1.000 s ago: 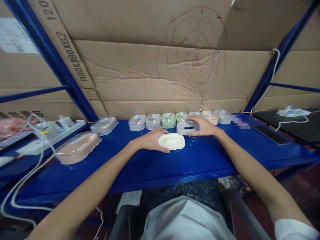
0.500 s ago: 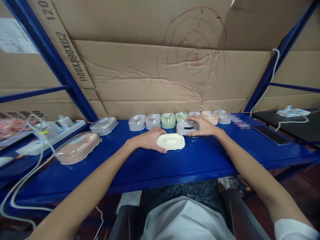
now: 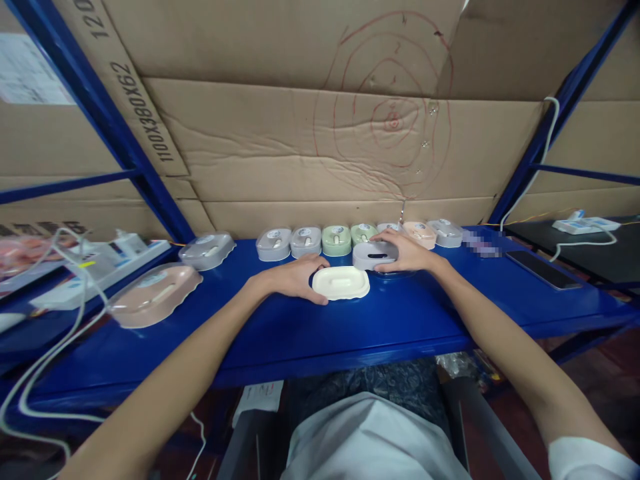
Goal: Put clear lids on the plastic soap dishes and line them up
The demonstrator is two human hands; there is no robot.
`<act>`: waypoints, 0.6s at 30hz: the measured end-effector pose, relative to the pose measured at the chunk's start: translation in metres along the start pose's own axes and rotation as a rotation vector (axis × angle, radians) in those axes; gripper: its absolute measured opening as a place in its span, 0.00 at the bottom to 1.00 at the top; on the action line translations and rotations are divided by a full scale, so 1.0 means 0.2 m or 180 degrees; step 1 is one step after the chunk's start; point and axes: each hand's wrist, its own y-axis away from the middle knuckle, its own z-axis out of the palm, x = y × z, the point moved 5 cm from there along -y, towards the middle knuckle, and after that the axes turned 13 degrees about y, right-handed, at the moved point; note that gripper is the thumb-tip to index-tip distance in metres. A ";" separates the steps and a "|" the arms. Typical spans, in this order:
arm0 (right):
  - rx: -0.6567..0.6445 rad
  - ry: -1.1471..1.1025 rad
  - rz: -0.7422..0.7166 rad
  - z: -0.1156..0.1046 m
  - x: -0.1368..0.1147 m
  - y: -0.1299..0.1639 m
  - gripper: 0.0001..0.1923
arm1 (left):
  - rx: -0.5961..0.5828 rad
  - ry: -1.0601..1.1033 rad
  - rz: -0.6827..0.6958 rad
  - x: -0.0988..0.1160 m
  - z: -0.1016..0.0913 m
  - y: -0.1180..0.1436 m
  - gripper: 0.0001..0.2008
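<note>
My left hand (image 3: 293,278) grips the left side of a cream oval soap-dish lid (image 3: 341,283) that lies flat on the blue shelf (image 3: 320,327). My right hand (image 3: 407,252) holds a grey soap-dish base (image 3: 374,255) with a dark slot on top, just behind and to the right of the cream lid. Both pieces rest on the shelf and sit close together.
A row of small lidded soap dishes (image 3: 306,241) in grey, green and pink lines the shelf's back against cardboard. A larger pink dish (image 3: 154,294) and a grey dish (image 3: 207,249) lie at left, near a power strip (image 3: 100,261) with white cables. A phone (image 3: 541,269) lies at right.
My left hand has drawn the cream lid slightly to the left. My right hand and the grey base have stayed in place.
</note>
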 end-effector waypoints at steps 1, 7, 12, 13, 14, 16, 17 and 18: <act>0.0004 0.0000 0.0001 0.00 0.00 0.00 0.41 | -0.0005 0.0012 -0.0013 0.00 0.00 0.00 0.42; 0.0023 0.0013 -0.0037 -0.01 -0.01 0.00 0.41 | -0.0029 0.0030 0.0003 0.00 0.00 0.00 0.38; 0.0065 0.0026 -0.0059 -0.01 -0.01 0.00 0.41 | -0.0044 0.0023 0.0038 0.00 0.00 0.00 0.38; 0.0062 0.0023 -0.0047 -0.01 -0.01 0.00 0.41 | -0.0046 0.0022 0.0047 0.00 0.00 0.00 0.38; 0.0062 0.0011 -0.0036 -0.01 -0.01 0.00 0.41 | -0.0045 0.0024 0.0057 0.00 0.00 0.00 0.38; 0.0077 -0.0033 -0.0031 -0.01 -0.02 0.00 0.41 | -0.0033 0.0034 0.0076 0.00 0.00 0.00 0.38; 0.0101 -0.0060 -0.0032 -0.01 -0.02 -0.01 0.41 | -0.0024 0.0039 0.0077 0.00 0.00 0.00 0.38; 0.0136 -0.0081 -0.0030 -0.02 -0.02 -0.01 0.40 | -0.0016 0.0043 0.0073 0.00 0.00 0.00 0.38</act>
